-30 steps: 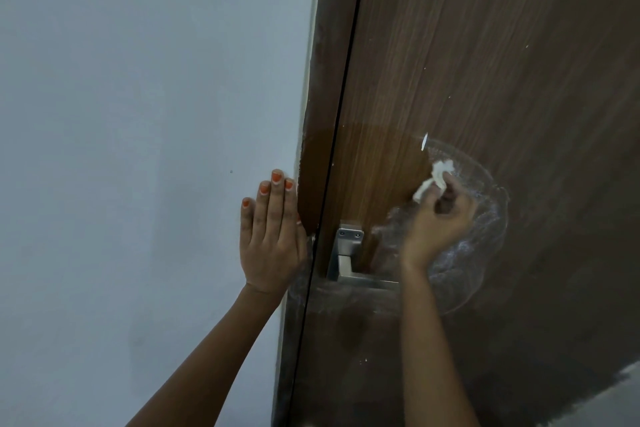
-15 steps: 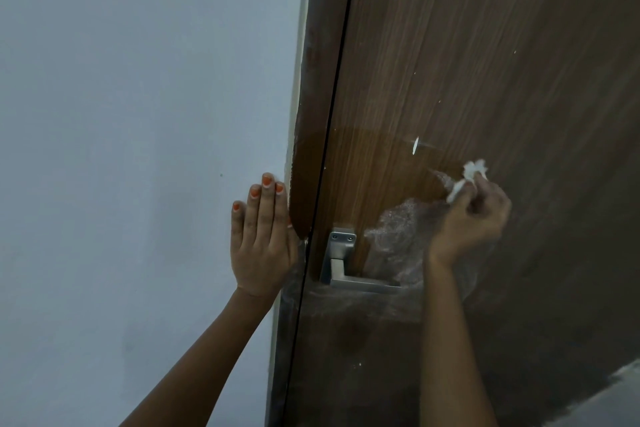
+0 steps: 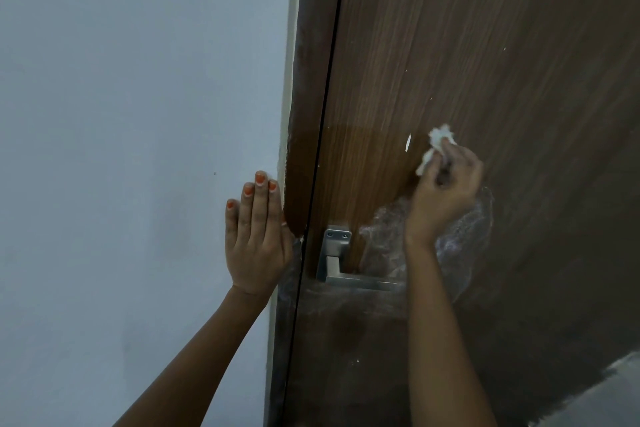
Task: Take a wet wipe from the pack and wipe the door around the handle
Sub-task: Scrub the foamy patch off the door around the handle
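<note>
A brown wood-grain door (image 3: pixel 467 62) fills the right side, with a silver lever handle (image 3: pixel 341 263) low at its left edge. My right hand (image 3: pixel 446 191) presses a crumpled white wet wipe (image 3: pixel 437 146) against the door, above and to the right of the handle. A shiny wet smear (image 3: pixel 464 229) spreads on the door under and around that hand. My left hand (image 3: pixel 254 236) lies flat with fingers together on the wall beside the door frame, holding nothing. The wipe pack is not in view.
A pale blue-grey wall (image 3: pixel 138 149) takes up the left half. The dark brown door frame (image 3: pixel 308 114) runs between wall and door. A small white fleck (image 3: pixel 408 143) sits on the door just left of the wipe. Light floor (image 3: pixel 602 395) shows at the bottom right.
My right hand with the wipe swept right along the door, then came back left and slightly up. The left hand stayed flat on the wall.
</note>
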Motion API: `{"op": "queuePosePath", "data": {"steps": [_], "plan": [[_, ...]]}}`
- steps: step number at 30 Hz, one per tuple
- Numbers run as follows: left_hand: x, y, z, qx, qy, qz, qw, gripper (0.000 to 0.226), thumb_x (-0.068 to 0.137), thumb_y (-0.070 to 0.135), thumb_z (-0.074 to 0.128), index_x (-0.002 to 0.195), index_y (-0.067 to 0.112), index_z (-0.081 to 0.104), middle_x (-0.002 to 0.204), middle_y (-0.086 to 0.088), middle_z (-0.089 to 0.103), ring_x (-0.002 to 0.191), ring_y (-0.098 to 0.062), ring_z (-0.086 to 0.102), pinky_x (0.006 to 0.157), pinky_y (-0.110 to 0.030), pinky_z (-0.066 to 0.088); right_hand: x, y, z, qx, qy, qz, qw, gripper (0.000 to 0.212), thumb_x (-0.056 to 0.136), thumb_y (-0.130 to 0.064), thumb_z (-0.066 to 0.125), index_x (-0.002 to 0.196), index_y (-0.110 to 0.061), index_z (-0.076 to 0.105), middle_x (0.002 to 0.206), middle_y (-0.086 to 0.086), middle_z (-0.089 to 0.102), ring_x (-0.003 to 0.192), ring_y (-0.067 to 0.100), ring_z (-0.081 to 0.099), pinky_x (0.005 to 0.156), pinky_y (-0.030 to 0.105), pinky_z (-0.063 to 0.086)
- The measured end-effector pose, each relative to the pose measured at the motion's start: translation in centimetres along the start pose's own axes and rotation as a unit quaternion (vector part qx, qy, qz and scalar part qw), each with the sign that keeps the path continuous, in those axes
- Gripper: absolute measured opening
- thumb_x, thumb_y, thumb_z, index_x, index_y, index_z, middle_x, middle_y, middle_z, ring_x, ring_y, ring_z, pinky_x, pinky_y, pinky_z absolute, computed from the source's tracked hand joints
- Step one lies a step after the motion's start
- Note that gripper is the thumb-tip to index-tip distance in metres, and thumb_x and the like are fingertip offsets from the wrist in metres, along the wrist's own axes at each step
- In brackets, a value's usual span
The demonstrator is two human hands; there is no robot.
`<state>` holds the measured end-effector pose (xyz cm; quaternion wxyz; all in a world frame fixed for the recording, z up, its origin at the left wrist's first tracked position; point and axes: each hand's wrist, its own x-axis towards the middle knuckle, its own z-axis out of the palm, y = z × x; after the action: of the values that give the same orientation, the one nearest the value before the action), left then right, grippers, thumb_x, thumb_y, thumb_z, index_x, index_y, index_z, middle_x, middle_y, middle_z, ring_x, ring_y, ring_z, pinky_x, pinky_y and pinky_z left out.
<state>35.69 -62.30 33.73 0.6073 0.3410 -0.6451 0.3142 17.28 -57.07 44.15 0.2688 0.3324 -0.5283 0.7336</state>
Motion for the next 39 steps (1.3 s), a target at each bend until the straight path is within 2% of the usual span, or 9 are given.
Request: {"op": "queuePosePath", "data": {"steps": [3,7,15,18,22,26,31,35,39], "plan": [[-0.1,0.0,0.0,0.003,0.000,0.001,1.000,0.054,0.103,0.019,0.025,0.152,0.009,0.006,0.159,-0.003,-0.001,0.147,-0.019,0.003,0.120,-0.036,0.004,0.0,2.6,-2.0,-0.002,0.087,0.102,0.991,0.020,0.084,0.007,0.056,0.102,0.009,0.065,0.102,0.030,0.059,0.088,0.027,0.060,0.072,0.002,0.043],[-0.1,0.0,0.0,0.000,0.000,0.003,1.000,0.053,0.103,0.019,0.024,0.152,0.009,0.006,0.159,-0.003,-0.001,0.147,-0.019,0.003,0.120,-0.036,0.004,-2.6,3.7,-2.8,-0.002,0.101,0.190,0.976,0.019,0.087,0.006,0.055,0.104,0.010,0.061,0.104,0.028,0.059,0.089,0.026,0.061,0.072,0.015,0.050],[0.0,0.0,-0.1,-0.003,-0.001,0.001,1.000,0.053,0.103,0.018,0.025,0.152,0.009,0.005,0.159,-0.003,-0.002,0.147,-0.018,0.002,0.120,-0.036,0.004,-5.3,2.0,-1.3,-0.076,-0.144,-0.094,0.982,0.019,0.083,0.004,0.062,0.100,0.001,0.067,0.105,0.019,0.061,0.099,0.022,0.052,0.086,0.017,0.043],[0.0,0.1,-0.2,-0.003,-0.001,0.001,1.000,0.053,0.104,0.019,0.024,0.152,0.009,0.005,0.159,-0.003,-0.003,0.147,-0.018,0.002,0.120,-0.035,0.003,-4.4,3.8,-3.0,-0.063,-0.069,-0.013,0.996,0.018,0.083,0.008,0.059,0.099,0.005,0.067,0.103,0.024,0.061,0.096,0.029,0.058,0.088,0.010,0.043],[0.1,0.1,-0.1,-0.001,0.001,0.001,1.000,0.052,0.104,0.019,0.023,0.152,0.008,0.005,0.159,-0.003,-0.002,0.147,-0.018,0.002,0.120,-0.036,0.004,-2.0,4.1,-3.3,-0.043,0.028,0.112,0.992,0.018,0.088,0.002,0.055,0.103,0.005,0.065,0.107,0.024,0.060,0.096,0.032,0.062,0.082,0.041,0.054],[0.0,0.2,-0.1,0.000,0.001,-0.002,1.000,0.053,0.103,0.019,0.023,0.152,0.009,0.005,0.159,-0.002,-0.002,0.147,-0.018,0.002,0.120,-0.035,0.004,-3.1,1.3,-0.8,-0.033,-0.051,-0.009,0.998,0.019,0.085,0.006,0.057,0.103,0.007,0.064,0.104,0.027,0.059,0.093,0.024,0.057,0.080,0.007,0.047],[0.2,0.2,-0.2,-0.002,0.001,-0.003,1.000,0.052,0.104,0.020,0.023,0.152,0.010,0.005,0.159,-0.001,-0.003,0.147,-0.017,0.002,0.120,-0.035,0.004,-6.0,1.6,-1.5,-0.074,-0.185,-0.104,0.974,0.021,0.084,-0.001,0.060,0.103,0.000,0.066,0.106,0.017,0.061,0.097,0.021,0.055,0.082,0.020,0.047],[0.2,0.2,-0.2,0.003,0.007,-0.002,1.000,0.051,0.105,0.020,0.023,0.152,0.010,0.005,0.159,-0.001,-0.002,0.147,-0.017,0.003,0.120,-0.035,0.005,-3.9,4.0,-4.1,-0.064,-0.044,0.058,0.995,0.019,0.085,0.005,0.059,0.102,0.003,0.067,0.108,0.011,0.059,0.097,0.015,0.057,0.082,0.004,0.044],[0.2,0.3,-0.2,-0.002,0.004,-0.004,1.000,0.052,0.104,0.020,0.024,0.152,0.010,0.004,0.159,0.000,-0.003,0.146,-0.016,0.002,0.120,-0.035,0.005,-1.9,4.4,-3.9,-0.066,0.002,0.086,0.994,0.020,0.086,0.005,0.056,0.104,0.007,0.065,0.105,0.022,0.060,0.098,0.025,0.060,0.087,0.020,0.048]]}}
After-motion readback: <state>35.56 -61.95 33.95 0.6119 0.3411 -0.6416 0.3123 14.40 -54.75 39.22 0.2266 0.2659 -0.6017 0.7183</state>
